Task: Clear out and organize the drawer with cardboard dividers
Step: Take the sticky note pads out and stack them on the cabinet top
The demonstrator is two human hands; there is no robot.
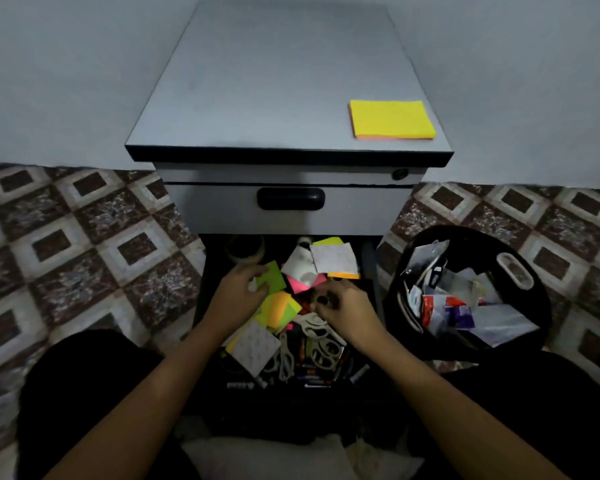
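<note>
Drawer, lower centre: green note pad is pinched by left hand, small dark object by right hand; fingers could be nicked by loose scissors underneath.

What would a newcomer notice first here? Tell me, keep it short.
The yellow sticky pad glows on the grey cabinet's front right corner. Below, the open drawer holds jumbled neon notes and scissors, where the left hand pinches a green pad. To its right stands a black bin stuffed with wrappers.
</note>
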